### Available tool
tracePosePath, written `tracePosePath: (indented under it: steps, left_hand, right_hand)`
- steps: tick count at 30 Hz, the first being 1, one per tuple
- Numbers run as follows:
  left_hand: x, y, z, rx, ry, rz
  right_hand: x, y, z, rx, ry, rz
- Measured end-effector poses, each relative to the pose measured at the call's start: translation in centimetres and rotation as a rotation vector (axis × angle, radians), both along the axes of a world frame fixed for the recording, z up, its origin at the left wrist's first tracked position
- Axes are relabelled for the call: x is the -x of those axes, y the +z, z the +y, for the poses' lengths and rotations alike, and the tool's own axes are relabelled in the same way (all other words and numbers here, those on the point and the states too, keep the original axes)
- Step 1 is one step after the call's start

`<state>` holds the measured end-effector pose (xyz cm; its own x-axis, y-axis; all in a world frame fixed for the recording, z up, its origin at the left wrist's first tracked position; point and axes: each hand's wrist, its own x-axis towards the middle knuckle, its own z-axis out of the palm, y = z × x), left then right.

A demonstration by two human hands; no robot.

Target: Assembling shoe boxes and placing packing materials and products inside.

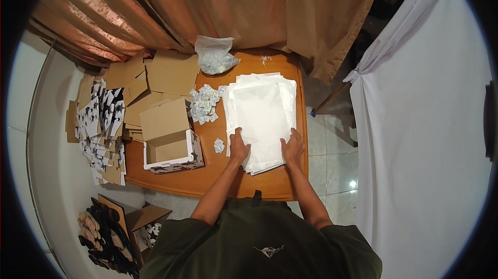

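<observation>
A person in a dark green shirt leans over a glossy orange-brown wooden table (pixel 270 185), both bare forearms stretched forward. The left hand (pixel 238 146) lies flat, fingers loosely spread, on the near left corner of a stack of thin white paper sheets (pixel 262 113). The right hand (pixel 293 146) presses the near right edge of the same stack, palm down, fingers slightly parted. Neither hand is closed around anything; both simply rest on the top sheet. The stack sits on the right half of the table, its sheets a little fanned at the near edge, reaching almost to the table's far side.

Just left of the left hand lies one small white crumpled sachet (pixel 219 145), apart from the paper. Farther back, touching the stack's left edge, is a loose heap of the same small white sachets (pixel 204 103). Behind that stands a clear plastic bag (pixel 213 56) holding more of them. An open brown cardboard box with a white rim (pixel 168 141) sits at the table's left side, lid raised. Flat brown cardboard blanks (pixel 171 74) and black-and-white printed ones (pixel 101 123) pile up beyond it. Copper curtains (pixel 207 4) hang behind.
</observation>
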<state>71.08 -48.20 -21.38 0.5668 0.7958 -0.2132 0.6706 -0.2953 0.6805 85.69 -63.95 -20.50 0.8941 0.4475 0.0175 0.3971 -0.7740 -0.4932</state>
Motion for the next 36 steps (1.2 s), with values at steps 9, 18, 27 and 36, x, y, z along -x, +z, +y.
tracePosePath:
  steps: [9,18,27,36]
  left_hand:
    - [-0.1,3.1,1.2,0.102,0.097,-0.223]
    - [3.5,6.6,0.8,0.501,0.330,-0.449]
    - [12.2,12.5,4.7,1.111,0.562,-0.980]
    - [23.8,12.4,13.4,0.874,0.585,-0.983]
  right_hand:
    - [-3.3,0.1,-1.0,-0.558,0.102,0.248]
    - [-3.2,5.4,0.4,-0.690,0.226,0.339]
    - [-0.3,16.1,4.5,-0.868,0.487,0.648]
    - [6.2,20.2,10.1,-0.813,0.876,0.963]
